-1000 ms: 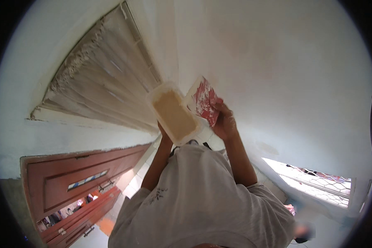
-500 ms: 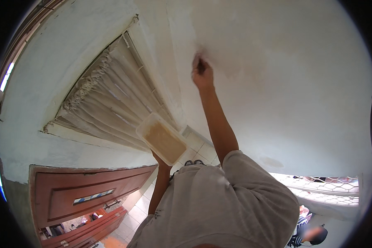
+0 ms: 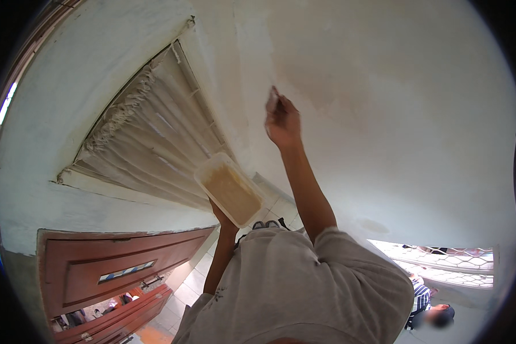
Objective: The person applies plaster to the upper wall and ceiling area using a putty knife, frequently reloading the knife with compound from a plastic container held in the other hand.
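Observation:
My right hand [image 3: 284, 120] is raised at the pale, patchy wall [image 3: 350, 80], closed round the red scraper [image 3: 273, 98], which is blurred and seen nearly edge-on; whether it touches the wall I cannot tell. My left hand [image 3: 220, 212] grips the translucent plastic container [image 3: 229, 189] from its left side, low in front of my body. A beige paste lies in the container, smeared up its sides. My left fingers are mostly hidden beneath it.
A window with a gathered beige curtain [image 3: 132, 126] is at the left, above a reddish wooden door [image 3: 74, 269]. A tiled floor [image 3: 195, 284] shows below. At lower right are a grilled window [image 3: 453, 261] and another person in a striped top [image 3: 421, 295].
My right arm has risen from beside the container to the wall with the scraper, then come slightly down. The container first dropped lower and has since lifted a little.

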Tool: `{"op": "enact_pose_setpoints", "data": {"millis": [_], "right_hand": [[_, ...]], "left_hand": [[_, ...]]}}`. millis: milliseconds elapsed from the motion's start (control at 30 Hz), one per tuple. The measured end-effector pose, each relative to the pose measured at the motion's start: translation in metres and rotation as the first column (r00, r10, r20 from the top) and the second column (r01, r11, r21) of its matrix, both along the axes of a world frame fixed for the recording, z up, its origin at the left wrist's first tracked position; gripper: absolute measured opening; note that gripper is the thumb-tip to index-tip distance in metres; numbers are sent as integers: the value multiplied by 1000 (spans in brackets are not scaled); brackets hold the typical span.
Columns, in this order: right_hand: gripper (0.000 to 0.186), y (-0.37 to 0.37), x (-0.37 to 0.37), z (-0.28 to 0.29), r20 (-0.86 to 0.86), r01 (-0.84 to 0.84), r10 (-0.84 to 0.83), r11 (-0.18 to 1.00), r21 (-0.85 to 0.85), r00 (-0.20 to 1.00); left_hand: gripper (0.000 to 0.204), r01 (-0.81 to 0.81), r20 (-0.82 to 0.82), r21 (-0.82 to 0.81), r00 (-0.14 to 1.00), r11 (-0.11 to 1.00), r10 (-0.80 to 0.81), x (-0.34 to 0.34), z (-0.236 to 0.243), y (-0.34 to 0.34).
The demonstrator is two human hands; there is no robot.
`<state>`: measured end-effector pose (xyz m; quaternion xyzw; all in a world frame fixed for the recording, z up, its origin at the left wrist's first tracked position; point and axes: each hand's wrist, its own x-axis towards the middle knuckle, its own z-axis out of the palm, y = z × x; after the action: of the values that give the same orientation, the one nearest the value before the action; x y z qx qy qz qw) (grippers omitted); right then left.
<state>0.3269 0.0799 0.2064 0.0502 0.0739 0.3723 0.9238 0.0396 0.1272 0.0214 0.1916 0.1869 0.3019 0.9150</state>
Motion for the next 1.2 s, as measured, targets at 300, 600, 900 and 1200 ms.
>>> {"op": "enact_pose_setpoints", "data": {"millis": [300, 600, 900, 1200], "right_hand": [[32, -25, 46, 22, -26, 21, -10, 884, 467, 1000], [30, -109, -33, 43, 5, 64, -79, 835, 547, 997], [31, 18, 37, -62, 26, 37, -42, 983, 182, 999], [33, -166, -11, 18, -59, 198, -198, 812, 549, 978]], "left_hand": [[59, 7, 4, 50, 1000, 999, -7, -1, 11, -1], [59, 124, 77, -70, 990, 990, -119, 25, 7, 4], [60, 53, 12, -43, 999, 998, -53, 12, 9, 2], [67, 194, 9, -84, 981, 977, -194, 28, 9, 5]]}}
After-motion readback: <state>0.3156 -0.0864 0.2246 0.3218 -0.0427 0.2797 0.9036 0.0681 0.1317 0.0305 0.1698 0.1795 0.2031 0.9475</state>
